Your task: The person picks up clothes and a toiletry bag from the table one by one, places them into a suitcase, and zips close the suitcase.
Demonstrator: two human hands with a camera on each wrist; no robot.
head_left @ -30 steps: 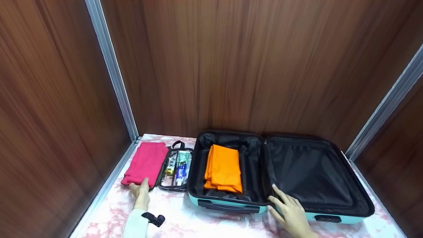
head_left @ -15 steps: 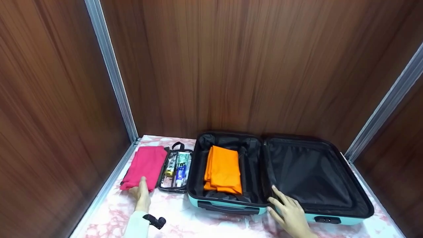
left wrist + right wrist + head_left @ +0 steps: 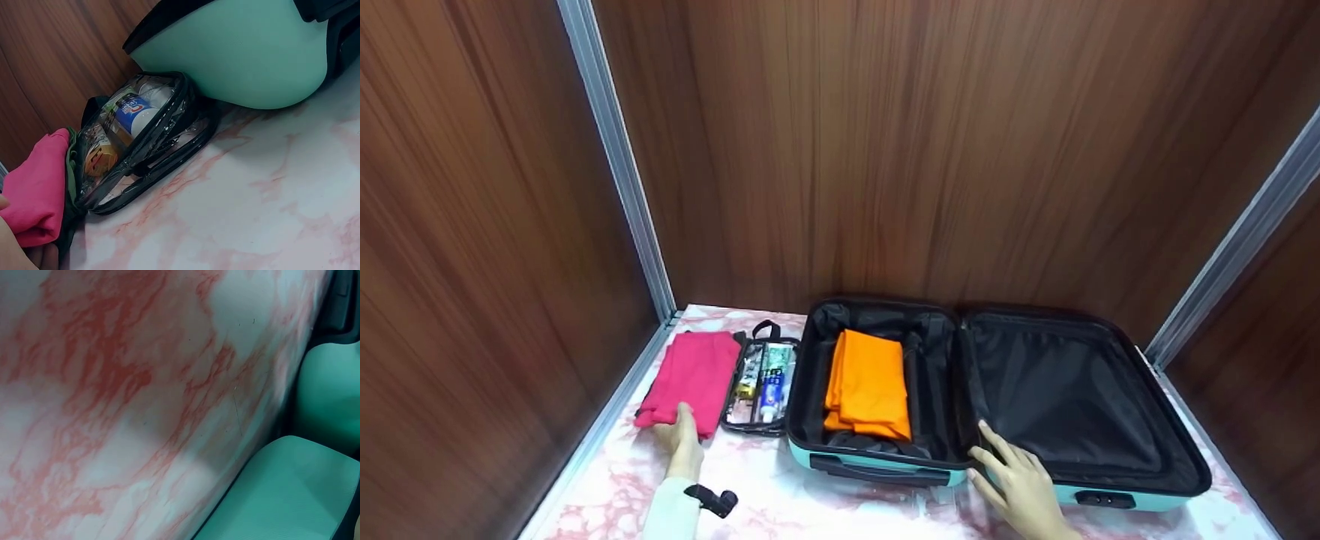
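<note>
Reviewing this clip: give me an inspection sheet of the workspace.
Surface: white tabletop with pink marbling.
Job's things: open mint-green suitcase; folded orange cloth in its left half; folded pink cloth over dark green cloth; clear toiletry pouch between pink cloth and suitcase.
Clutter: nothing seen beyond these.
Hands: left hand grips pink cloth's near edge, thumb on top; right hand spread by the suitcase's near middle, contact unclear.
Cables: nothing seen.
Surroundings: brown wood-grain panels, metal corner posts.

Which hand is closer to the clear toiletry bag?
Left. The left hand grips the near edge of the folded pink cloth, just left of the clear toiletry bag; the right hand is farther off to the right, where the halves of the open suitcase meet.
</note>
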